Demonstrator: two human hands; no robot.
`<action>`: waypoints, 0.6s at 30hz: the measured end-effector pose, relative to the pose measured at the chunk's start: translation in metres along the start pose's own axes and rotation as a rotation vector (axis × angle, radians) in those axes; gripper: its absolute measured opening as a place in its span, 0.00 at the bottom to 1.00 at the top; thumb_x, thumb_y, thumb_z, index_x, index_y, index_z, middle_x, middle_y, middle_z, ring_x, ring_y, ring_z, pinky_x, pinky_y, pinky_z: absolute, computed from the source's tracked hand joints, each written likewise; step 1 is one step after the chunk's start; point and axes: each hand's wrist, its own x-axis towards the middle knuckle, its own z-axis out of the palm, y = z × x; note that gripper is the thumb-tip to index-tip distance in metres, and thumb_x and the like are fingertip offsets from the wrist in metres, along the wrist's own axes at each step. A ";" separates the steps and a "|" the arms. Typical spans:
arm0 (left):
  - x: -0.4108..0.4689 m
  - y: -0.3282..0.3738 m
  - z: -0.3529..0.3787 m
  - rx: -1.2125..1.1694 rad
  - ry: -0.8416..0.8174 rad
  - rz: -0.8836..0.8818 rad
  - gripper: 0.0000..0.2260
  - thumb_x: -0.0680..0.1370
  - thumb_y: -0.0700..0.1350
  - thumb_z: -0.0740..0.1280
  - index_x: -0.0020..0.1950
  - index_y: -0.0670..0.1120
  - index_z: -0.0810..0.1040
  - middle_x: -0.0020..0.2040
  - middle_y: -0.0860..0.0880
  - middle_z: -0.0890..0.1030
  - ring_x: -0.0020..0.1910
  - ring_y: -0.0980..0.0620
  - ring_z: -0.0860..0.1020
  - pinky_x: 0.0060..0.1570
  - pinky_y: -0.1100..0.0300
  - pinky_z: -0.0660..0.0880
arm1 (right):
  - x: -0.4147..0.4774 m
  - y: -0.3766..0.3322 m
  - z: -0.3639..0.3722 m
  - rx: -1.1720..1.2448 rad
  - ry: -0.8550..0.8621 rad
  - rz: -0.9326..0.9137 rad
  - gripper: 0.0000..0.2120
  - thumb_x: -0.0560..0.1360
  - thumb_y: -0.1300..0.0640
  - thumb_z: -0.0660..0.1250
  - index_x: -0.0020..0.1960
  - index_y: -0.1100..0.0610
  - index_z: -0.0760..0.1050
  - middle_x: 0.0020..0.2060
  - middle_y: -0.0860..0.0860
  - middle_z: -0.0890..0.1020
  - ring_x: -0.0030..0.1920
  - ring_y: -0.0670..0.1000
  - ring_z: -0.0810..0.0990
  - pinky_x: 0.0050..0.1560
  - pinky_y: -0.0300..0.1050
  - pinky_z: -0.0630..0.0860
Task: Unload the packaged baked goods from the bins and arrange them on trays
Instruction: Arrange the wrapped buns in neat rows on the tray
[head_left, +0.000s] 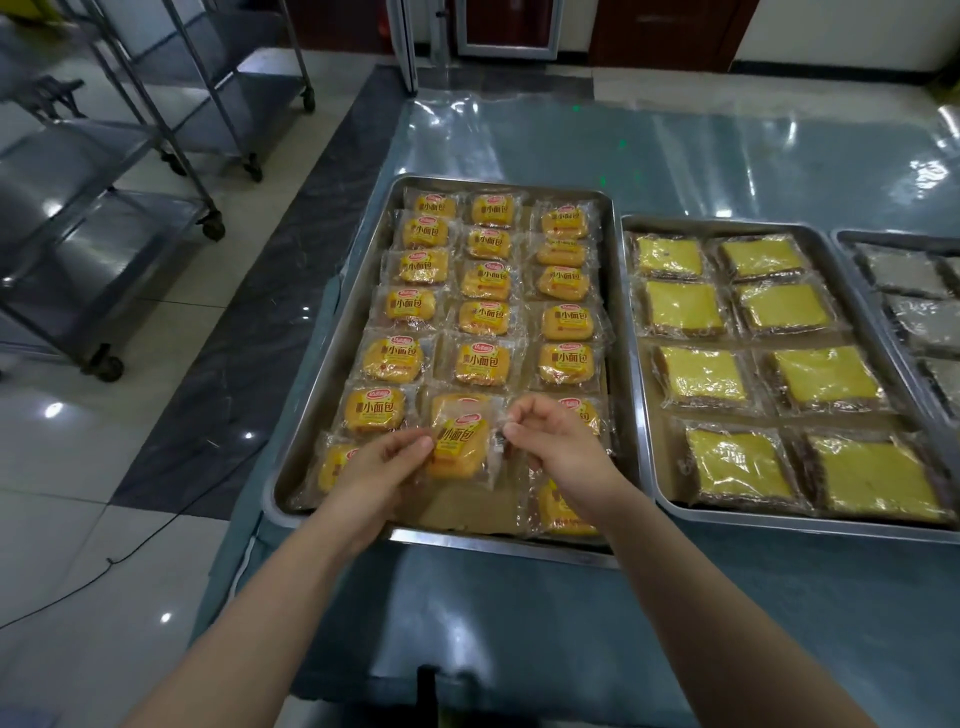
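A steel tray holds three columns of small orange bread packets in clear wrappers. Over its near middle I hold one bread packet by both side edges. My left hand pinches its left edge and my right hand pinches its right edge. The held packet overlaps another packet behind it. Below it the tray's brown paper lining shows bare. More packets lie partly under my hands at the near left and near right.
To the right, a second tray carries yellow square cake packets in two columns. A third tray with grey packets sits at the far right edge. Plastic sheeting covers the table. Wheeled steel racks stand on the floor at the left.
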 end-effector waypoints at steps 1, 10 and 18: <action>0.001 0.001 -0.002 -0.129 -0.069 -0.045 0.17 0.70 0.49 0.70 0.56 0.45 0.80 0.50 0.46 0.83 0.47 0.53 0.80 0.44 0.61 0.78 | 0.000 -0.001 -0.001 0.038 -0.006 -0.005 0.08 0.76 0.66 0.64 0.42 0.56 0.72 0.34 0.48 0.79 0.33 0.43 0.77 0.34 0.32 0.71; 0.004 0.011 0.002 0.030 -0.018 0.108 0.13 0.66 0.51 0.73 0.47 0.47 0.82 0.43 0.48 0.84 0.43 0.50 0.81 0.43 0.59 0.77 | -0.004 -0.002 -0.005 -0.036 0.051 0.100 0.09 0.77 0.66 0.62 0.40 0.57 0.72 0.36 0.52 0.81 0.34 0.46 0.79 0.31 0.34 0.70; -0.001 0.021 0.010 0.367 0.042 0.310 0.07 0.73 0.45 0.71 0.50 0.49 0.78 0.44 0.53 0.84 0.45 0.56 0.82 0.47 0.56 0.78 | -0.008 0.009 0.000 0.115 0.238 0.202 0.06 0.79 0.62 0.60 0.44 0.61 0.71 0.37 0.56 0.82 0.38 0.54 0.80 0.33 0.42 0.70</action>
